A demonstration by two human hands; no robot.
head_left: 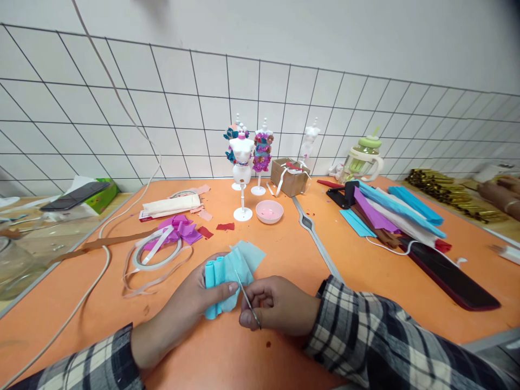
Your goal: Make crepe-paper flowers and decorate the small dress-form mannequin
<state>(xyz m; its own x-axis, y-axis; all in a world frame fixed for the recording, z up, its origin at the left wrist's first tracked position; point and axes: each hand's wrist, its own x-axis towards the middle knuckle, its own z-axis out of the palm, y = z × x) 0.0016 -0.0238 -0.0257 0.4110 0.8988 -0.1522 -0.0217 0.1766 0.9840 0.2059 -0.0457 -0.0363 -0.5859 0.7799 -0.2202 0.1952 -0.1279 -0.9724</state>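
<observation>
My left hand [190,303] is closed around a folded, pleated piece of light blue tissue paper [229,271], held just above the orange table [284,254]. My right hand [276,303] is closed in a pinch on a thin metal needle or pin [247,298], whose tip rests against the blue paper. Both of my sleeves are plaid. Behind my hands stands a small white mannequin [242,162] on a stand, and two more decorated ones [262,154] are near the wall.
A pink bowl [269,211], a brown gift box [289,176], purple paper scraps [181,227], a tape roll [158,254] and a white cable [101,254] lie around. Coloured paper strips [390,214] and a dark phone [450,276] sit right. Another person's hand [499,195] is at far right.
</observation>
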